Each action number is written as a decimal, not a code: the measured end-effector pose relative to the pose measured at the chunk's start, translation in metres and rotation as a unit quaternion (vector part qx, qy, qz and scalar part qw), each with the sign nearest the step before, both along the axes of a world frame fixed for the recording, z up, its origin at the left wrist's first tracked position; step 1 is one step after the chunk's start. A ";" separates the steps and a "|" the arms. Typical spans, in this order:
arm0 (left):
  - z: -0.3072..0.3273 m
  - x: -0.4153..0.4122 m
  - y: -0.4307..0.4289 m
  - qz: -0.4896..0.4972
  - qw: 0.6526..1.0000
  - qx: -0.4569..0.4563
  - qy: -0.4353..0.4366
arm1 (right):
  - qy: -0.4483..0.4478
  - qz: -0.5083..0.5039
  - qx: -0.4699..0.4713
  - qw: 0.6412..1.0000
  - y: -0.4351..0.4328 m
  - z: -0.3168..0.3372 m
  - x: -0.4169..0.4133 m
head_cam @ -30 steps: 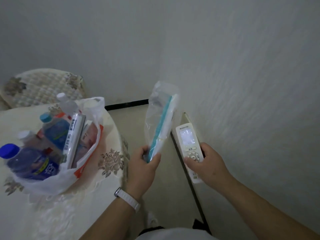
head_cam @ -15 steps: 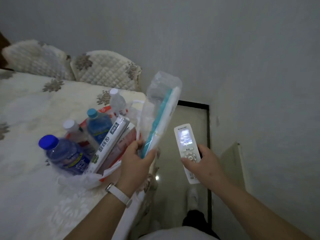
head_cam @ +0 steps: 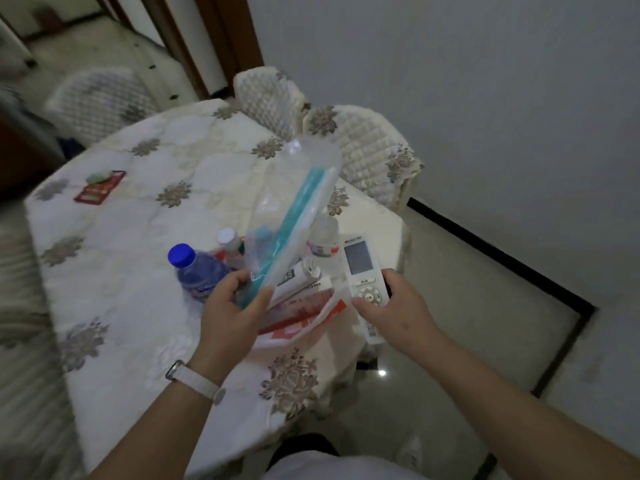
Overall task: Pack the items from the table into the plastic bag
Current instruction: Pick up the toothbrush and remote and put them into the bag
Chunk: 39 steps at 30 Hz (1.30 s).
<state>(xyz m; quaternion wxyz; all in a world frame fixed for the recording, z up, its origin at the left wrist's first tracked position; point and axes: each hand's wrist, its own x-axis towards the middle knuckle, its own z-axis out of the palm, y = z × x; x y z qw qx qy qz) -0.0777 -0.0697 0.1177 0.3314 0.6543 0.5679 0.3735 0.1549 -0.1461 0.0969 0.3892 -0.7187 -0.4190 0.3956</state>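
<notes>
**Both hands loaded over the open bag at the table's near right corner**

Head view. We find the left hand (head_cam: 228,317) raised over the bag (head_cam: 311,318). Its thumb and fingers are clamped on the lower end of a clear packet (head_cam: 294,209) holding a teal and white toothbrush. The packet slants up and to the right, and its top end reaches towards the table's far edge. A white band (head_cam: 197,381) sits on the left wrist.

The right hand (head_cam: 398,310) grips a white remote (head_cam: 363,271). The thumb lies across the lower buttons and the fingers curl round the right side of the body. The screen faces the camera, and the remote's lower end projects below the thumb. We place the remote just beside the bag's right edge.

The bag is white with red print. It lies on the table (head_cam: 138,237), on a cream cloth with grey flower motifs. Among its contents we record:

- a blue-cap bottle (head_cam: 197,271) at the left
- a white-cap bottle (head_cam: 230,242) behind it
- a clear bottle (head_cam: 323,237) at the right
- a tube (head_cam: 294,273) lying on a flat white box (head_cam: 304,289)

The left hand hides the bag's left edge, so we cannot tell how far the bag encloses the blue-cap bottle.

A red pack (head_cam: 100,187) lies flat at the table's far left, well apart from the bag. Chairs (head_cam: 374,157) with quilted covers stand against the far side of the table. A pale tiled floor (head_cam: 467,323) with a dark border runs to the right.
</notes>
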 end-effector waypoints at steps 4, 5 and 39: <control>0.000 -0.017 0.017 0.058 0.998 0.026 0.025 | -0.012 0.045 0.020 0.999 0.033 0.003 0.005; -0.003 -0.022 0.022 0.063 0.997 0.038 0.038 | -0.012 0.051 0.027 0.998 0.041 0.003 0.005; -0.078 -0.037 0.061 -0.079 0.979 0.016 0.189 | -0.078 0.028 -0.007 0.997 0.109 -0.055 -0.013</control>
